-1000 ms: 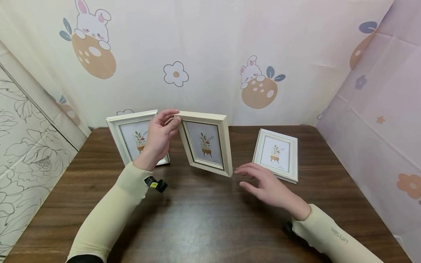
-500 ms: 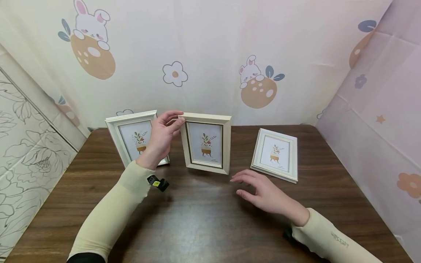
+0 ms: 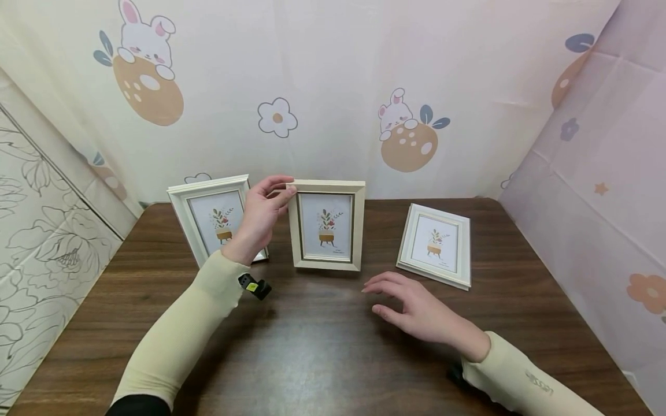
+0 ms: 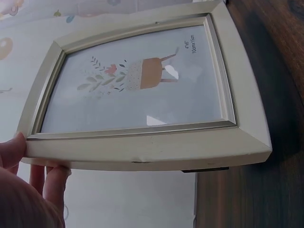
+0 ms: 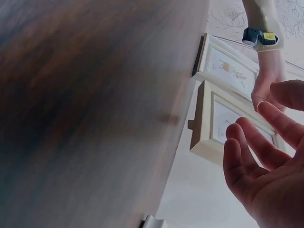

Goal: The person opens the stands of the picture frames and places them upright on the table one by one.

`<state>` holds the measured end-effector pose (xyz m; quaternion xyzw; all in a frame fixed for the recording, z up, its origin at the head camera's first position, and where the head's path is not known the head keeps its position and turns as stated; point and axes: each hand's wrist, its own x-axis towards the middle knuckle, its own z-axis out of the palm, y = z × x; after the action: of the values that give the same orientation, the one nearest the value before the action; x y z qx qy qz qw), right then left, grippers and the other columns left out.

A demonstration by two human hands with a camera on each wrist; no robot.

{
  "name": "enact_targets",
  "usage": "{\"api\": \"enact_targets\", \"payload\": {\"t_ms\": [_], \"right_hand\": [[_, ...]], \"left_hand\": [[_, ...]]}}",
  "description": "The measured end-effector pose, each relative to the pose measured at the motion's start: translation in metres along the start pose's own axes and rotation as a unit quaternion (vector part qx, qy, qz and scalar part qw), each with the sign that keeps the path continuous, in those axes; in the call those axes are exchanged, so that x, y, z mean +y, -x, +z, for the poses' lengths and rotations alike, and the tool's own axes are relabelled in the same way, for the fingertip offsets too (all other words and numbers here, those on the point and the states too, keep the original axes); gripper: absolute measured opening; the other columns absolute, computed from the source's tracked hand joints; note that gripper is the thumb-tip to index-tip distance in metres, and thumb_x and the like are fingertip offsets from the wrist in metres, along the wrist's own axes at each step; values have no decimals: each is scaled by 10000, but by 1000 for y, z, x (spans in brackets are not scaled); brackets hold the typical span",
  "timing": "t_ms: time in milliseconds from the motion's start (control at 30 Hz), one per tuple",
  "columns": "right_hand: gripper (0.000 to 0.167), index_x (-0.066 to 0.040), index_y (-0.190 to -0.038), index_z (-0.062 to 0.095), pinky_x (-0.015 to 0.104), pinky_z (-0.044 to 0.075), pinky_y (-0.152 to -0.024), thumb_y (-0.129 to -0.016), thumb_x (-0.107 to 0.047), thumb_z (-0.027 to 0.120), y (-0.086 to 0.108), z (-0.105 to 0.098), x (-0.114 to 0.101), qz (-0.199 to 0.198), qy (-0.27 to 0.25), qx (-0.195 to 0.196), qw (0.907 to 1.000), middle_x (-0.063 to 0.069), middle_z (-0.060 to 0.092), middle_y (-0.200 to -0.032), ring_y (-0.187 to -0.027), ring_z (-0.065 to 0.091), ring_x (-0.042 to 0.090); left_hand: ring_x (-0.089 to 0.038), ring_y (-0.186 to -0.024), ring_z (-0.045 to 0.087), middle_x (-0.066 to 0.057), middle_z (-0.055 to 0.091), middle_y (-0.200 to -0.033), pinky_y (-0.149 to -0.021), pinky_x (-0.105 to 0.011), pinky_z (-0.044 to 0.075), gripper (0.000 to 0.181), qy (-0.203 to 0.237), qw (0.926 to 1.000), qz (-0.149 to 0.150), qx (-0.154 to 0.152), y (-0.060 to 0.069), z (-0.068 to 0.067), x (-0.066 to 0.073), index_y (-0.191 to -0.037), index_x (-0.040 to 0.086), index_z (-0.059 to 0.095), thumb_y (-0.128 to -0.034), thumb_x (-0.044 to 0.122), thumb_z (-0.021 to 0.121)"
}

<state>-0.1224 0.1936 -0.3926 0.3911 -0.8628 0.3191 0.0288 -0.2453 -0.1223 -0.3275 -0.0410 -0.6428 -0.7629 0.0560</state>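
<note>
A cream picture frame stands upright at the middle of the table, facing me, with a potted-plant print inside. My left hand pinches its upper left corner between thumb and fingers. In the left wrist view the thumb lies on the front of the picture frame and fingers reach behind it. From the right wrist view, the frame's lower edge seems slightly off the tabletop. My right hand hovers over the table to the lower right of the frame. Its fingers are spread, loosely bent and touch nothing.
A white picture frame stands upright at the left, partly behind my left hand. Another white frame lies face up at the right. A patterned curtain hangs behind the brown wooden table.
The cream frame has turned to face me squarely and its lower edge has risen slightly in view. My left hand shifted a little right with it; my right hand drew slightly left and down.
</note>
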Motion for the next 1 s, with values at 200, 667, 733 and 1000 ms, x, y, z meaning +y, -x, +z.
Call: {"api": "enact_targets", "payload": {"t_ms": [200,667,733,1000], "right_hand": [[279,-235,-1198,658,344,492,-938,-931,-172,714,1,1,0,-46,-13,-2,10000,-108,598,-1244,-1160,575,100],[300,-241,-1191,658,367,493,-940,-916,-140,726,0,-1,0,-72,-4,-6,10000,-17,629,-1235,-1162,579,112],[289,-241,-1189,660,370,492,-946,-922,-152,722,0,-1,0,-28,6,-28,10000,-24,628,-1238,-1165,577,110],[284,-234,-1178,669,378,494,-944,-917,-140,726,-1,-2,1,-12,30,-18,10000,-33,627,-1241,-1166,578,115]], "left_hand": [[-162,-954,576,-44,587,-1098,-738,-263,522,268,-146,9998,-135,38,-2,1,-4,-1175,44,658,-919,87,725],[-195,-1033,578,-62,598,-1153,-842,-308,534,289,-633,9977,-194,-118,-5,-1,-10,-1205,61,657,-936,145,719],[-206,-1055,577,-64,598,-1168,-876,-332,530,289,-759,9969,-140,-183,-4,0,-10,-1209,70,658,-940,159,715],[-209,-1051,595,-58,619,-1173,-873,-309,511,321,-820,9964,96,-165,-3,0,-13,-1227,42,649,-930,137,724]]}}
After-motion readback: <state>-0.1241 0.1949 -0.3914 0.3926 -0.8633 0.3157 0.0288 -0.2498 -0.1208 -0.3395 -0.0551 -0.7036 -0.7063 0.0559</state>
